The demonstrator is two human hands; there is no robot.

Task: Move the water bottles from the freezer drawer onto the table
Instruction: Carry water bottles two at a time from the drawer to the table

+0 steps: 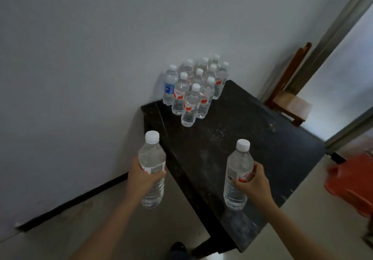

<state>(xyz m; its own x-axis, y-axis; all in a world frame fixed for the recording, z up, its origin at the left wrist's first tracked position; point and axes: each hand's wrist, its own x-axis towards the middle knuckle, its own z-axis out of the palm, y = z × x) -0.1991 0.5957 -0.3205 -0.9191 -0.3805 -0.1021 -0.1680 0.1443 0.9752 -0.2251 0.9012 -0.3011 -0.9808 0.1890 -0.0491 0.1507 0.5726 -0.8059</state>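
My left hand grips a clear water bottle with a white cap and a red-and-white label, held upright just left of the table's edge. My right hand grips a second such bottle upright above the near part of the dark table. Several water bottles stand clustered at the table's far corner against the wall; the leftmost one has a blue label. The freezer drawer is out of view.
A white wall runs along the table's left side. A wooden chair stands beyond the table by a doorway. A red plastic object sits on the floor at the right. A dark shoe shows at the bottom.
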